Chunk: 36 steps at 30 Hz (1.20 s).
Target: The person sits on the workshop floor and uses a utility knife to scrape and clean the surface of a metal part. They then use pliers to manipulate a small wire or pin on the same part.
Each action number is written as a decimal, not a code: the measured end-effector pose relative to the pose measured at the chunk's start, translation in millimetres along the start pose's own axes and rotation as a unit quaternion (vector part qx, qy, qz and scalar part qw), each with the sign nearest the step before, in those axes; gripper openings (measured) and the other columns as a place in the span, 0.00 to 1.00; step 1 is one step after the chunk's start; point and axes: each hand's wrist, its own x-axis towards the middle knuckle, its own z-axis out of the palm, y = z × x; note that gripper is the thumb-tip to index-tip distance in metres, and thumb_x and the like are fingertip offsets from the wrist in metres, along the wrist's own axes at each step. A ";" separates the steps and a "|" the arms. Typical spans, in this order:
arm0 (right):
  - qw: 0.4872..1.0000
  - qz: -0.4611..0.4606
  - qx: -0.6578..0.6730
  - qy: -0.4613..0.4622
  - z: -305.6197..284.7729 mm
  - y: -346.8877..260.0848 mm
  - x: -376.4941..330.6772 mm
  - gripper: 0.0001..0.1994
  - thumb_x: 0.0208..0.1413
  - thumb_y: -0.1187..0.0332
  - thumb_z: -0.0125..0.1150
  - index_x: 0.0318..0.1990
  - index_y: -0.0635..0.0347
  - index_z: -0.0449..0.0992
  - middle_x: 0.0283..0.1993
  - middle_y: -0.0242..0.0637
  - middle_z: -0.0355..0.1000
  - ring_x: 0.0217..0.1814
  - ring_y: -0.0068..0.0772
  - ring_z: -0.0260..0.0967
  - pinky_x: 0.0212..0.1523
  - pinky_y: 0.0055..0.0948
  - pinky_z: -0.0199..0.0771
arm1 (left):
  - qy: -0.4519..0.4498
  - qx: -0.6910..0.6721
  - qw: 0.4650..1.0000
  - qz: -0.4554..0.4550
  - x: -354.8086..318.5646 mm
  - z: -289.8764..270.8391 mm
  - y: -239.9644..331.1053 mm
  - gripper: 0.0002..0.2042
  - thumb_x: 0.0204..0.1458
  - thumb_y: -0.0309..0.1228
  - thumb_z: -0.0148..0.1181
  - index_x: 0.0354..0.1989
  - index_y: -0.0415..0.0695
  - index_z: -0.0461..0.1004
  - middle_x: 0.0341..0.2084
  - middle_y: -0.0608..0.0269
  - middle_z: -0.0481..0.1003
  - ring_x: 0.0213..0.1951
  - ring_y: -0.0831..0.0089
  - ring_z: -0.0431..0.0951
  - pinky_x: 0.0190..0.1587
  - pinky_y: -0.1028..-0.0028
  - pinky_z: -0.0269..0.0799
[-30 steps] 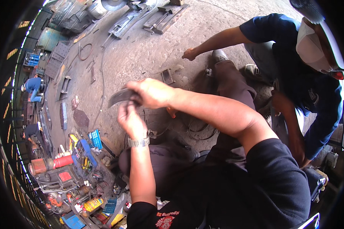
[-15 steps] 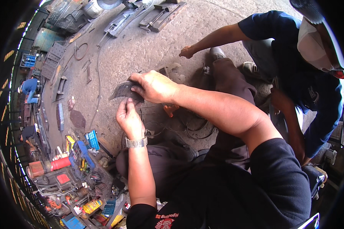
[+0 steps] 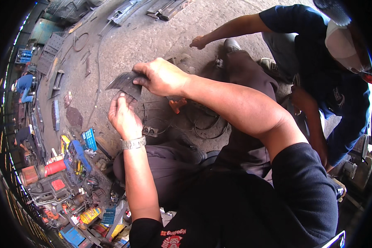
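Observation:
A thin, dark, curved metal plate [image 3: 125,84] tapers to a point on its left and is held up above the floor. My right hand [image 3: 164,77] pinches its right end, with the thumb on the near face and the fingers curled over the top. Below it, my left hand [image 3: 126,118], with a metal-band watch at the wrist, has its thumb and fingertips at the plate's lower edge. Some of the left fingers are partly hidden behind the plate.
On my right, a person in dark blue [image 3: 310,49] crouches, one arm stretched over the floor. An orange-handled tool [image 3: 177,105] and cables [image 3: 213,128] lie beyond my knees. A blue open toolbox [image 3: 78,159] and cluttered tools sit at lower left. Metal frames [image 3: 167,9] stand far off.
The whole view has shifted a little. Both hands and the plate sit farther up and left in the picture. My left thumb has moved away from the right thumb along the plate's lower edge.

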 end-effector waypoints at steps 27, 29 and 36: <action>0.978 0.163 0.128 -0.008 -3.9 19.8 8.2 0.20 0.59 0.60 0.68 0.50 0.69 0.77 0.42 0.56 0.80 0.47 0.48 0.80 0.49 0.41 0.77 | -0.158 -0.093 0.980 -0.074 -1.6 7.3 -6.3 0.08 0.64 0.21 0.55 0.49 0.38 0.75 0.44 0.55 0.80 0.44 0.63 0.81 0.49 0.62 0.78; 0.978 0.166 0.127 -0.001 -2.5 24.4 7.8 0.19 0.59 0.62 0.67 0.50 0.69 0.77 0.41 0.55 0.80 0.45 0.45 0.81 0.48 0.41 0.77 | -0.146 -0.093 0.981 -0.085 -2.2 9.7 -6.1 0.08 0.64 0.21 0.55 0.49 0.39 0.75 0.44 0.55 0.80 0.44 0.63 0.81 0.49 0.62 0.78; 0.965 0.213 0.146 -0.044 -5.8 14.9 5.3 0.15 0.62 0.67 0.65 0.51 0.67 0.76 0.36 0.44 0.80 0.37 0.29 0.79 0.42 0.33 0.78 | -0.112 -0.095 0.985 -0.091 -4.7 15.6 -2.5 0.06 0.64 0.22 0.55 0.47 0.40 0.74 0.42 0.58 0.79 0.42 0.66 0.81 0.46 0.62 0.79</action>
